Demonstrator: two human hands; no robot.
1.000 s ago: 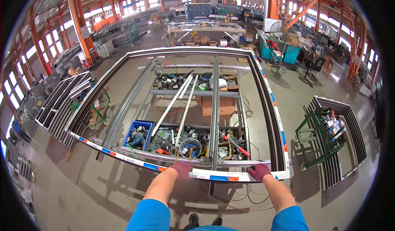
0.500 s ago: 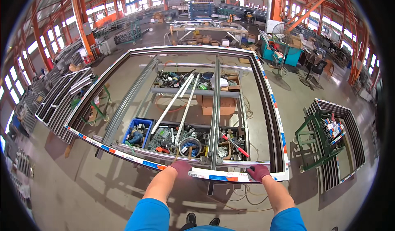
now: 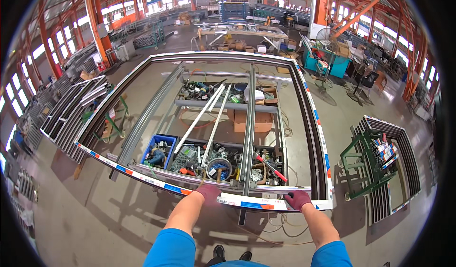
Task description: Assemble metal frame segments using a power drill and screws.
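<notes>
Rectangular frame (image 3: 256, 203), one: spread before me over metal rails (image 3: 250, 124). Blue bin (image 3: 165, 139), visible through its opening, left. Left hand (image 3: 208, 194), gloved, gripping the near edge. Right hand (image 3: 298, 199), likewise gripping, near the right corner. I judge even pressure from both best, lest the frame twist.

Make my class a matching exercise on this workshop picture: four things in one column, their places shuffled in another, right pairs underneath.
1. Blue plastic bin
2. Long red-handled tool
3. Brown cardboard box
4. Right maroon-gloved hand

A. Lying across the right section of the dark near tray
B. On the large, white-edged rectangular frame
C. Seen between the near tray and the far tray
D. At the near tray's left end

Pairs: 1-D, 2-A, 3-C, 4-B
</notes>
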